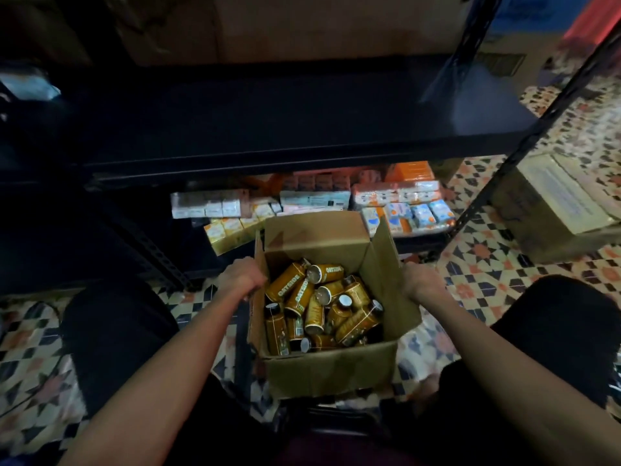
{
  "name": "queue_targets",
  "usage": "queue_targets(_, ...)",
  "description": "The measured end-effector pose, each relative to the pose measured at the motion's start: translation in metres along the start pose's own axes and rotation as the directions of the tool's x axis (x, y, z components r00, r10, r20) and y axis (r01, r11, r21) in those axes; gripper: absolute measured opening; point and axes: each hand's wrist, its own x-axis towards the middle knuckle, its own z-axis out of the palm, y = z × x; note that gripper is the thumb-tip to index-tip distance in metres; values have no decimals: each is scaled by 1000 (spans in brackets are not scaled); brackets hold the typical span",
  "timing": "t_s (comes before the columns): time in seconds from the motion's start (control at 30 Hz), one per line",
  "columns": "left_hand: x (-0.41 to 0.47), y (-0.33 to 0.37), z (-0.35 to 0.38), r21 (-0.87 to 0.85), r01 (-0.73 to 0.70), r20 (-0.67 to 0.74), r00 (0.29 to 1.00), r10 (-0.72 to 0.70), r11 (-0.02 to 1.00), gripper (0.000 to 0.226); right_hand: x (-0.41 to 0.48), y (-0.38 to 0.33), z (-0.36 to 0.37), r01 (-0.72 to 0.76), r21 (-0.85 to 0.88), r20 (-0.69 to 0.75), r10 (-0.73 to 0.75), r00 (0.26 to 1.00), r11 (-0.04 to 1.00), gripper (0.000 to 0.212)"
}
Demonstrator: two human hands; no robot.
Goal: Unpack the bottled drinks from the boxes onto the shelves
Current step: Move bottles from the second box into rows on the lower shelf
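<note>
An open cardboard box (331,369) stands on the patterned floor between my knees. Several brown-and-gold bottled drinks (321,304) lie jumbled inside it, some with white caps showing. My left hand (242,274) grips the box's left wall near the top edge. My right hand (421,279) holds the right side flap from outside. A dark metal shelf (268,129) runs across in front of me, its top surface bare. The fingers of both hands are partly hidden by the cardboard.
The lowest shelf holds packs of small cartons (396,200) in white, orange and blue. Another cardboard box (557,210) sits on the tiled floor at the right. Shelf uprights (537,122) slant down on the right. More boxes stand on the level above.
</note>
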Motion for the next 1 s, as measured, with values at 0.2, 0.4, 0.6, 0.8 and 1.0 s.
queue_targets(0.2, 12, -8, -4, -172, 3, -204, 978, -38, 985, 63, 10, 20, -8, -64, 183, -96, 83, 992, 981, 15)
queue_targets(0.4, 40, -30, 15, -176, 127, -190, 969, -160, 976, 87, 24, 30, -1, -108, 227, -134, 141, 981, 968, 57)
queue_targets(0.6, 61, -33, 42, -36, 256, -220, 941, -258, 966, 112, 32, 10, 11, -195, 141, -153, 216, 964, 971, 82)
queue_targets(0.8, 67, -37, 60, 80, 250, -206, 951, -230, 965, 109, 45, 1, 36, -143, 101, -149, 157, 976, 985, 74)
queue_targets(1.0, 72, -17, 94, -130, 38, 28, 999, -35, 991, 80, 63, -4, 59, -44, 91, -106, 54, 993, 995, 72)
